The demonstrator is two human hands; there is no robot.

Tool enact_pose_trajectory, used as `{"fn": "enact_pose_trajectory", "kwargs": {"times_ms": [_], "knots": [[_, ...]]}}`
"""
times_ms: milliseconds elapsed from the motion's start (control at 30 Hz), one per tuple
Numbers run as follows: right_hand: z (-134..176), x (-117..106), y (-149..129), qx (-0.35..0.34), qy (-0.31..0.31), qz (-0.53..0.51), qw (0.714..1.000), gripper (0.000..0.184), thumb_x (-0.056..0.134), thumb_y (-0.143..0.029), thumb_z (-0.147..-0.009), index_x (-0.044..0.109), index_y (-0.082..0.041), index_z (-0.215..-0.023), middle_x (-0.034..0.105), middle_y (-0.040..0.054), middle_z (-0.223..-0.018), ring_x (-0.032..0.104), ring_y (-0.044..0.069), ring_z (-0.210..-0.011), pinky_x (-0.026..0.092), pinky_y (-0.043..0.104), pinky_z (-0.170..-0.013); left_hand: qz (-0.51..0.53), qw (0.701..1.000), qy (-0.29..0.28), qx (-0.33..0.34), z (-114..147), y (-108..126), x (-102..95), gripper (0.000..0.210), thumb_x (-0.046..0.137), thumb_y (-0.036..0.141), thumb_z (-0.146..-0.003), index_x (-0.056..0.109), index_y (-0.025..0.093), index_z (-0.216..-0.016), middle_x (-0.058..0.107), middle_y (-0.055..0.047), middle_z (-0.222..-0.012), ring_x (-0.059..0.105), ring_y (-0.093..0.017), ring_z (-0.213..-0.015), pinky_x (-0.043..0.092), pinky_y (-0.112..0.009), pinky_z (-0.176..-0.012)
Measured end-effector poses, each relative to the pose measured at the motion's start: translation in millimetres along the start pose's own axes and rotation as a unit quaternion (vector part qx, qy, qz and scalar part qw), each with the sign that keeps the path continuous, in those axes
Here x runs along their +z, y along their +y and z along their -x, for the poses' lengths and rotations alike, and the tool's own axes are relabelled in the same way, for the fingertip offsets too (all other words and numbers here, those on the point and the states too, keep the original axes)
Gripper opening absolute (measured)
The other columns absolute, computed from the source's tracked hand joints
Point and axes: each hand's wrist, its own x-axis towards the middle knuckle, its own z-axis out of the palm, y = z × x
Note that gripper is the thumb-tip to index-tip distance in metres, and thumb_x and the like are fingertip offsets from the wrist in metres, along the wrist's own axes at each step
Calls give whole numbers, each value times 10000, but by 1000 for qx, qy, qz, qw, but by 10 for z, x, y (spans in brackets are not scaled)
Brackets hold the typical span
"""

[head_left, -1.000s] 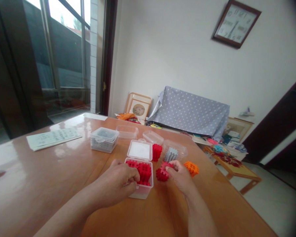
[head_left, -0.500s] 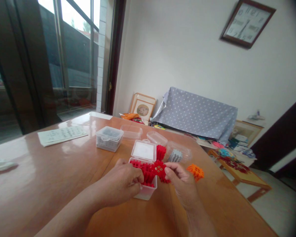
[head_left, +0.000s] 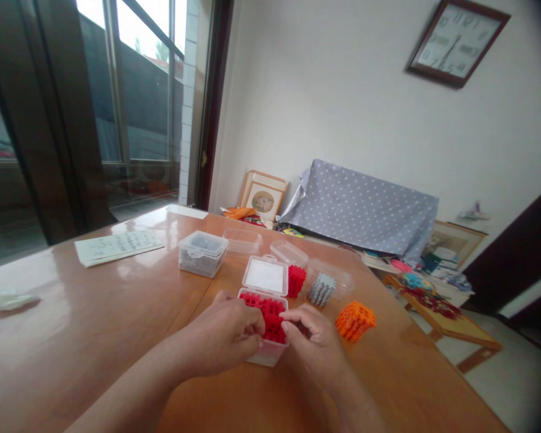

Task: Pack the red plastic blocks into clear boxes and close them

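A small clear plastic box (head_left: 267, 356) stands in front of me, its lid (head_left: 265, 275) tipped back. Red notched interlocking plastic pieces (head_left: 273, 310) fill it. My left hand (head_left: 232, 328) is curled at the box's left side, fingertips against the red pieces; what they grip is hidden. From the right, my right hand (head_left: 313, 337) pinches a red piece (head_left: 276, 329) at the box's right front. Behind the box's right side is a red stack (head_left: 296, 281); a grey stack (head_left: 322, 289) and an orange stack (head_left: 356, 321) are farther right.
A closed clear box (head_left: 202, 255) with grey contents stands left of the open one. Clear empty containers (head_left: 242, 240) lie behind. On the wooden table (head_left: 130, 300) are a written paper (head_left: 119, 246) and a crumpled white item (head_left: 9, 299). Beyond the right edge is a low stool (head_left: 451, 328).
My right hand has moved left with a red piece, from beside the box to over its right front. The orange stack now shows fully. My left hand has stayed at the box.
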Motion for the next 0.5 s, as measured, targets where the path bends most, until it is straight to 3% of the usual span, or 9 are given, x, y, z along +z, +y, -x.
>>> {"fn": "enact_pose_trajectory", "kwargs": {"times_ms": [200, 500], "knots": [[-1, 13, 25, -21, 17, 3, 1000, 156, 614, -246, -908, 756, -249, -973, 662, 20, -848, 613, 158, -761, 454, 261, -687, 4, 999, 19, -30, -2, -10, -32, 184, 494, 182, -878, 655, 228, -803, 695, 40, -783, 593, -174, -815, 309, -321, -795], [26, 36, 64, -36, -24, 50, 998, 172, 620, -190, -890, 754, -279, -951, 644, 21, -905, 620, 181, -857, 468, 295, -743, 14, 999, 17, -44, -3, -7, -25, 147, 512, 170, -853, 641, 220, -804, 694, 30, -776, 599, -179, -844, 331, -312, -801]]}}
